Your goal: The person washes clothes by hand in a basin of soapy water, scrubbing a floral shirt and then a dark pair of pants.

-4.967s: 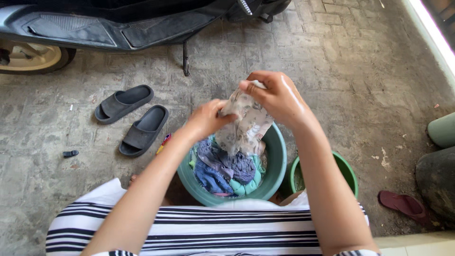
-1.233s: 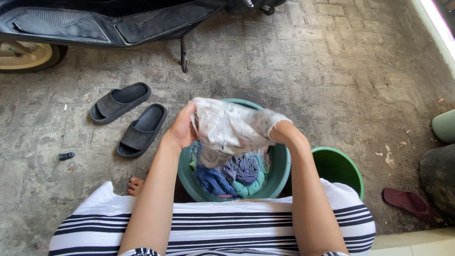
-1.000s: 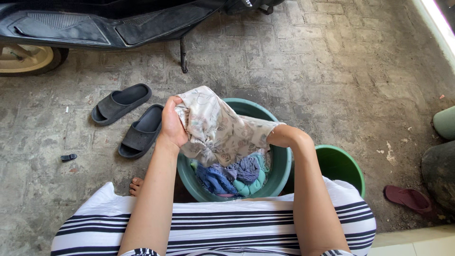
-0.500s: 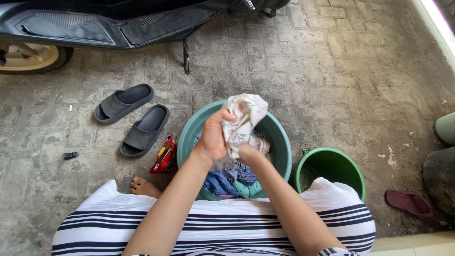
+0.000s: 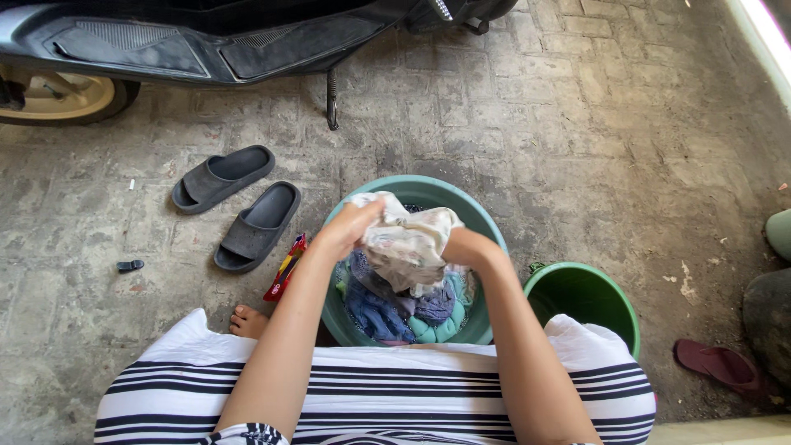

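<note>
A: What are the hands doing?

B: The left hand [image 5: 350,231] and right hand [image 5: 465,247] each grip an end of a pale floral cloth [image 5: 408,243], bunched between them, just above a teal basin [image 5: 428,191].

A: How far along does the washing look?

B: Judging by the pile, early. Below the hands, blue, purple and teal clothes [image 5: 400,305] still fill the basin. The green bucket [image 5: 585,301], right of the right hand, shows no clothes.

A: Anything unclear?

B: The fingertips are buried in fabric. I cannot tell whether the basin holds water. Left of the left hand lie 2 dark slippers [image 5: 243,202]; a scooter [image 5: 206,41] is cut off above.
</note>
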